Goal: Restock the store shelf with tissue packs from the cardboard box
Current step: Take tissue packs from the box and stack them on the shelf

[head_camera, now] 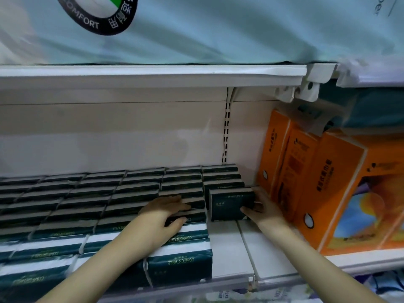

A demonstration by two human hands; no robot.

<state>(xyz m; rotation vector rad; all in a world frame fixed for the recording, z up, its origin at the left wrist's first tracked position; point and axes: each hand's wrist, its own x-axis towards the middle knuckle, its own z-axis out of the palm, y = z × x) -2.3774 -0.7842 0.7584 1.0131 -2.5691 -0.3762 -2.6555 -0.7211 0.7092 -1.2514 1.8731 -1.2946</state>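
Presently the right hand (265,209) clamps one dark tissue pack (231,203) by its right end, thumb on the front face, upright on the shelf (227,248). Left hand (166,212) lies flat on stocked rows (87,193) left of that grip. Judged light, soft, film-slippery; hold by the ends

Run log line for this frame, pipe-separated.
step: placing | right hand grips tissue pack upright on shelf, beside orange boxes | left hand rests on stocked packs

Bare left hand (166,213), bare right hand (265,210), forearms uncovered, seemingly to elbows
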